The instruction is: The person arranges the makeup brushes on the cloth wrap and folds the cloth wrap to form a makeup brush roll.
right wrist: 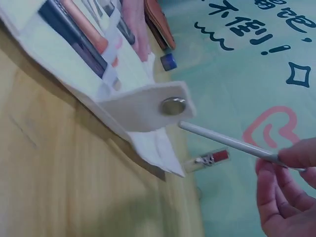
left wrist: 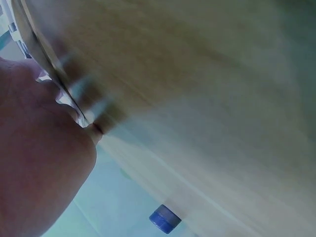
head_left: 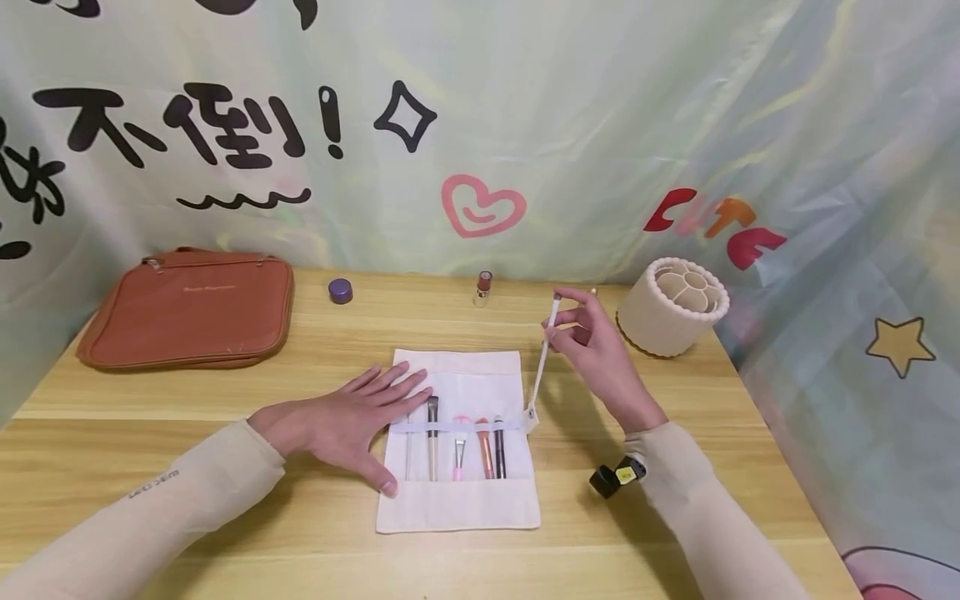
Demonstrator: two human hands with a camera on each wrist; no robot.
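A cream cloth brush roll [head_left: 465, 375] lies unrolled on the wooden table [head_left: 225, 392], with several makeup brushes [head_left: 457, 442] tucked under its elastic band. My left hand [head_left: 352, 421] rests flat on the roll's left edge, fingers straight. My right hand [head_left: 564, 321] is raised to the right of the roll and pinches a thin white cord [head_left: 542, 354] that runs taut down to the tab [head_left: 531, 414] on the roll's right side. The right wrist view shows the tab [right wrist: 148, 111] lifted, its metal snap [right wrist: 173, 105], the cord [right wrist: 222, 140] and my fingertips [right wrist: 291, 158] on it. The left wrist view is blurred, showing my palm [left wrist: 34, 163].
A brown zip bag [head_left: 187, 308] lies at the back left. A purple jar [head_left: 341, 290] and a small bottle [head_left: 483, 287] stand near the back edge. A cream round brush holder [head_left: 673, 305] stands at the back right, just behind my right hand. A printed cloth backdrop hangs behind.
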